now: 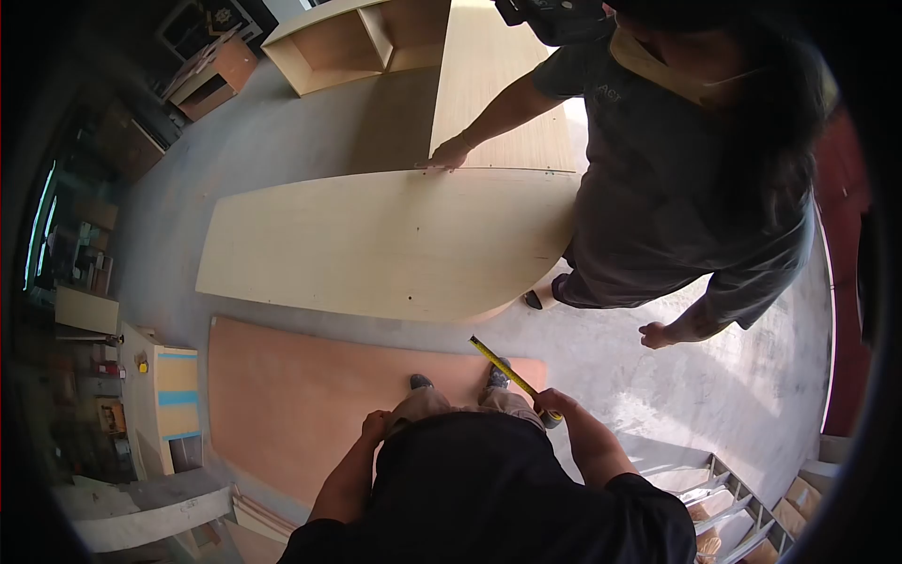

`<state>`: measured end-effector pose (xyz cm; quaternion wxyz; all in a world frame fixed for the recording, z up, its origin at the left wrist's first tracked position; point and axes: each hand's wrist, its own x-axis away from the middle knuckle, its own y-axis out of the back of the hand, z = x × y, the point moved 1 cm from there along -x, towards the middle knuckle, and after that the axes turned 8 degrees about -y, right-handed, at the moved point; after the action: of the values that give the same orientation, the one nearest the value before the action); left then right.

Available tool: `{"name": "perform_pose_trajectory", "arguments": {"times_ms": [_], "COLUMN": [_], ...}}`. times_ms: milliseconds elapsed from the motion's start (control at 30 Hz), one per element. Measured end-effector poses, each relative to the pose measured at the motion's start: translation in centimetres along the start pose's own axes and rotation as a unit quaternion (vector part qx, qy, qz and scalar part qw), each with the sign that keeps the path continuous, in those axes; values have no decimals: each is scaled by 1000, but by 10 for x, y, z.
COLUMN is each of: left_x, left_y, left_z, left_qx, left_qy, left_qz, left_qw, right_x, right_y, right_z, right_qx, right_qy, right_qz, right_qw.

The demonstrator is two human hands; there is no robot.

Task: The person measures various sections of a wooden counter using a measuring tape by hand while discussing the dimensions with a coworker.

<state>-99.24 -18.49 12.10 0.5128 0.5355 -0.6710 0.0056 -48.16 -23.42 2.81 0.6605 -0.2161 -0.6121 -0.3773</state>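
My right hand (554, 402) is closed on a tape measure (503, 365), whose yellow blade sticks out up and to the left. My left hand (375, 425) hangs beside my left thigh, its fingers curled; whether anything is in them is too small to tell. In front of me stands a long pale wooden panel (376, 244) with one rounded corner at the right. Beneath my shoes lies a reddish-brown sheet (301, 390). A co-worker (676, 169) is at the panel's right end, one hand (451, 153) at its far edge.
Beyond the panel are another pale board (498, 85) and an open wooden shelf unit (338, 52). A cabinet with blue tape (174, 399) stands at the left. Metal racks (742, 508) with wrapped pieces are at the lower right.
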Motion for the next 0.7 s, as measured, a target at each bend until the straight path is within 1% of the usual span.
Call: {"name": "perform_pose_trajectory", "arguments": {"times_ms": [100,133,200,267,367,467,500,567,600,700], "left_x": [1,1,3,7,8,7,6,5,3,-4], "left_y": [-9,-11,-14,-16,-17,-17,-17,-16,-16,-15], "left_z": [4,3,2,2,-1,-3,-3,-8,-10,-3], "left_qx": [-22,-23,-22,-18,-51,-18,-22,-32,-33,-33], "left_qy": [0,3,4,-1,9,18,23,30,35,39], "left_qz": [-6,-6,-5,2,-6,0,1,4,4,3], "left_qw": [1000,1000,1000,1000,999,1000,999,999,999,999], "right_x": [-21,-26,-34,-24,-18,-8,-4,-5,-6,15], "right_y": [20,27,35,45,47,36,31,17,10,2], "right_z": [8,7,5,9,5,0,3,-3,-10,-9], "right_qx": [34,27,54,88,52,75,78,82,75,38], "right_qy": [18,74,96,118,92,63,41,-4,6,-19], "right_qz": [-11,0,-8,-13,24,62,68,80,66,71], "right_qw": [999,997,994,989,994,993,994,993,995,997]}}
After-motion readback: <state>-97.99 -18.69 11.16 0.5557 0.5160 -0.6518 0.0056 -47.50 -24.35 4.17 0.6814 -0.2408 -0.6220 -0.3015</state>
